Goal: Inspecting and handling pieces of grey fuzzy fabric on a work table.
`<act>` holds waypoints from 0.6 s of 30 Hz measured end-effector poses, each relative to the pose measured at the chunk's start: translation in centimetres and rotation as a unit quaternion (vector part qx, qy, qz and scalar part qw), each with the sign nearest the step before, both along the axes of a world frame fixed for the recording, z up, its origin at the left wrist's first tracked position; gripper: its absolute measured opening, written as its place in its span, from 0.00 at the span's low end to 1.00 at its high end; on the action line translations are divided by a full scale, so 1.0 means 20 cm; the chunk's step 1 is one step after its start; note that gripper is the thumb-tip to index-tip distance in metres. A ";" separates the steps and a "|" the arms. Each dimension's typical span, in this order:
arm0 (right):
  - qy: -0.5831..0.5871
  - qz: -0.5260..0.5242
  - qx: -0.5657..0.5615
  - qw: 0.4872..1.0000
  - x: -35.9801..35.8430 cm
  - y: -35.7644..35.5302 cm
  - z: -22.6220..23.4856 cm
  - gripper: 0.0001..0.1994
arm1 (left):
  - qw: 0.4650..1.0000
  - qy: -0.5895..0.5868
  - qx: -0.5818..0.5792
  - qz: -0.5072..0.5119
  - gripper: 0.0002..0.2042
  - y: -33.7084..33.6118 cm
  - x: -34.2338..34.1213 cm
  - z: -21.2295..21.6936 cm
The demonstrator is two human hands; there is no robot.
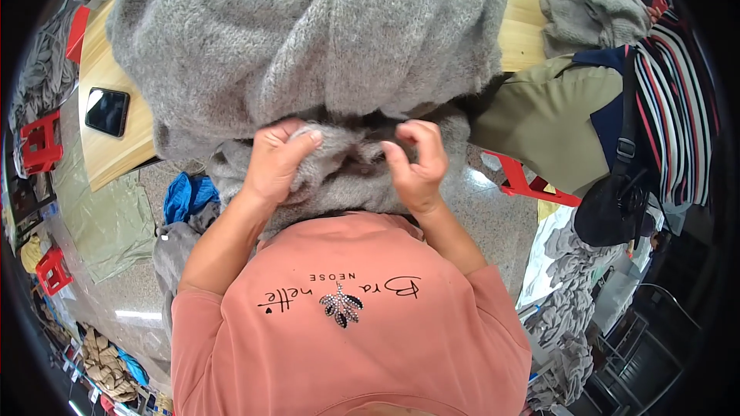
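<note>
A large grey fuzzy knitted garment [308, 38] is heaped over the table and hangs down its near edge onto my lap. My left hand [279, 156] pinches a fold of this knit between thumb and fingers, just below the table edge. To its right, my right hand [418, 163] is curled, with thumb and forefinger close together beside a darker gap in the knit. Whatever lies between those right fingertips, perhaps something thin, is too small to make out.
On the wooden table [524, 23], a dark phone [106, 112] lies at the left. A person in striped top and olive trousers [551, 119] sits close at the right, by a red stool [532, 183]. More grey knits [570, 277] are piled at the lower right. Blue cloth [189, 196] lies left.
</note>
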State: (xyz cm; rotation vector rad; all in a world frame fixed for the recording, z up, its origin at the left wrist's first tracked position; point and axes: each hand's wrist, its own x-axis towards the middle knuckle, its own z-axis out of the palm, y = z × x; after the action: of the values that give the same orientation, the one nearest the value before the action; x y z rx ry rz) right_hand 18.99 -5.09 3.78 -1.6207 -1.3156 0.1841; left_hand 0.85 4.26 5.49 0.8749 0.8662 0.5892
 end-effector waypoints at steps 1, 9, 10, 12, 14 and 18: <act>0.012 -0.023 -0.023 0.999 0.03 -0.04 -0.02 0.12 | 1.000 0.003 0.017 0.023 0.05 0.01 0.00 -0.01; 0.282 -0.077 -0.192 0.937 -0.02 -0.15 -0.36 0.12 | 0.999 -0.002 -0.016 0.035 0.05 0.00 0.01 -0.01; 0.341 -0.071 -0.141 0.927 -0.01 -0.13 -0.37 0.09 | 0.999 -0.001 -0.025 0.048 0.06 0.01 0.01 0.00; 0.490 -0.056 -0.112 0.863 0.04 -0.10 -0.36 0.08 | 0.998 -0.006 -0.032 0.061 0.06 0.02 -0.01 0.02; 0.637 -0.040 -0.096 0.764 0.06 -0.08 -0.32 0.09 | 0.996 -0.012 -0.042 0.074 0.07 0.03 -0.02 0.03; 0.402 0.009 -0.102 0.910 -0.04 -0.09 -0.27 0.14 | 0.993 -0.050 -0.072 0.079 0.09 0.02 -0.02 0.03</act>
State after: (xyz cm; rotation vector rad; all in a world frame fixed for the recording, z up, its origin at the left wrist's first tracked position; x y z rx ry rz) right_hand 18.09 -6.86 -1.60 -1.4463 -0.6767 0.9236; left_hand 0.50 4.73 6.05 0.6447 0.8809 0.6936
